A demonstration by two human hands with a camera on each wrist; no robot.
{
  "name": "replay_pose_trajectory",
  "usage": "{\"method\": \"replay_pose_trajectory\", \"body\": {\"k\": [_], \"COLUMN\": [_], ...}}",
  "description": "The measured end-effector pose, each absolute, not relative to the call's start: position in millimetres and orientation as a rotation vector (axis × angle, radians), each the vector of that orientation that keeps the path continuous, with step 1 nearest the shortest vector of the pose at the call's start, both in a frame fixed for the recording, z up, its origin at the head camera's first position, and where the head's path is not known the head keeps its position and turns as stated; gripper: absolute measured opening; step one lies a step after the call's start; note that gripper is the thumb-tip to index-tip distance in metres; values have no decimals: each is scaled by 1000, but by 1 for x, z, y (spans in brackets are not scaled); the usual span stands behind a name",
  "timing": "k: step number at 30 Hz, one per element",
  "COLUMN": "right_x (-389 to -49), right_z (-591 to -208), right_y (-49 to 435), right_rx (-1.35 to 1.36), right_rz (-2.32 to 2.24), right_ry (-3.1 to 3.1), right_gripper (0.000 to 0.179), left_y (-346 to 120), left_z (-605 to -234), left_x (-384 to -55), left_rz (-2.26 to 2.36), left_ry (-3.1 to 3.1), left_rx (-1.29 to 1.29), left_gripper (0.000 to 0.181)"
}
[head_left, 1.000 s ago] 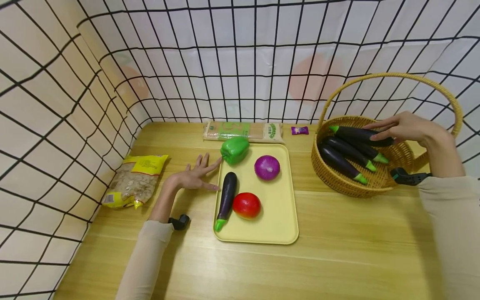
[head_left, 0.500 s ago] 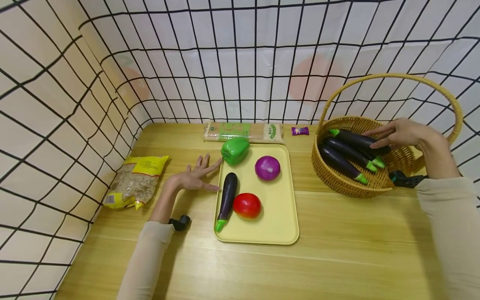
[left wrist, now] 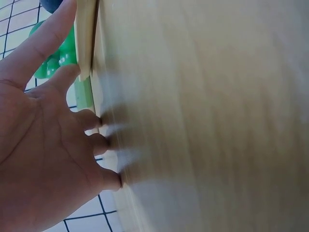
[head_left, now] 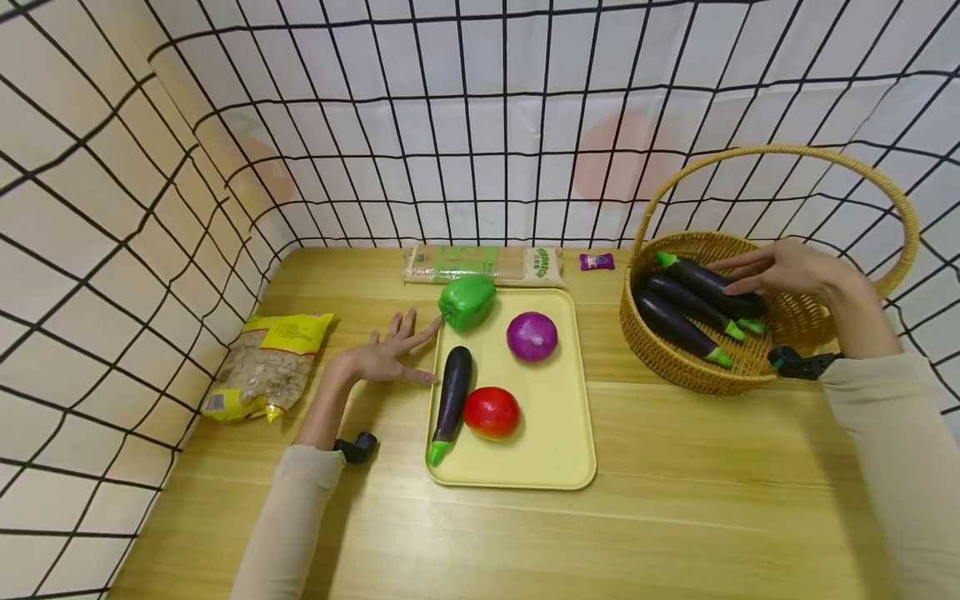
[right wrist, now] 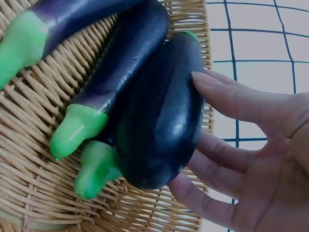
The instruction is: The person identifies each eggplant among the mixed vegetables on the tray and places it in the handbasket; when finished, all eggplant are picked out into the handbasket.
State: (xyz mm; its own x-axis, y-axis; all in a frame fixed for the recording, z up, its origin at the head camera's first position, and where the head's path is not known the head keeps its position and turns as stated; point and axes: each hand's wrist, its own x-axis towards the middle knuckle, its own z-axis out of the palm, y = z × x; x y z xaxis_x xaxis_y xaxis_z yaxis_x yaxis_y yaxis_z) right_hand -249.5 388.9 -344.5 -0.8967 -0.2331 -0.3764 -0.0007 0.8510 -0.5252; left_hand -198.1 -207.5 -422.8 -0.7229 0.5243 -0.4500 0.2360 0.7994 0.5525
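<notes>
In the head view, my right hand (head_left: 802, 271) reaches into a wicker basket (head_left: 663, 358) and holds the uppermost eggplant (head_left: 708, 282) by its blunt end. The right wrist view shows my thumb against one side of that eggplant (right wrist: 161, 116), with the fingers passing behind it. Several other dark eggplants with green stems, such as this eggplant (right wrist: 120, 63), lie under and beside it. My left hand (head_left: 382, 354) is spread out with its fingers apart, at the left edge of a yellow tray (head_left: 551, 442). Some of its fingertips rest on the table (left wrist: 193, 121).
On the tray lie a green bell pepper (head_left: 467, 302), a purple onion (head_left: 532, 336), a red tomato-like piece (head_left: 492, 412) and an eggplant (head_left: 453, 396). Behind are a noodle pack (head_left: 483, 263) and a small purple packet (head_left: 597, 262). A yellow bag (head_left: 270, 367) lies left. The basket handle (head_left: 780, 151) arches high.
My right hand has moved down and to the left, lowering the held eggplant onto the others in the basket and tilting it. The left hand stays in place.
</notes>
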Motion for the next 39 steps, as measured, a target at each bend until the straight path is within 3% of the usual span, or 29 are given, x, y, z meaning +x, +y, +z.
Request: {"method": "replay_pose_trajectory", "body": {"k": [15,20,26,31,39], "right_x": [-254,-248,-224,-200,-174], "right_z": [-350,-340,-306,-289,-316], "right_y": [384,373,321,268,177], "right_rx": [-157,-283,-455,-677,-960], "right_rz": [-778,-620,-511,-545,-840], "right_ry": [2578,2641,2665,2654,2415], "right_gripper": [50,56,67,62,57], "left_y": [-210,-210,-211,-211,-210], "left_z": [-426,-426,-425,-424,-424], "left_x": [-199,-199,-198,-198,-198], "left_rz": [590,582,582,585,593], "left_ry": [2379,2374,2379,2377,2384], "left_rx": [565,558,558,556,564], "left_gripper": [100,100,101,100,100]}}
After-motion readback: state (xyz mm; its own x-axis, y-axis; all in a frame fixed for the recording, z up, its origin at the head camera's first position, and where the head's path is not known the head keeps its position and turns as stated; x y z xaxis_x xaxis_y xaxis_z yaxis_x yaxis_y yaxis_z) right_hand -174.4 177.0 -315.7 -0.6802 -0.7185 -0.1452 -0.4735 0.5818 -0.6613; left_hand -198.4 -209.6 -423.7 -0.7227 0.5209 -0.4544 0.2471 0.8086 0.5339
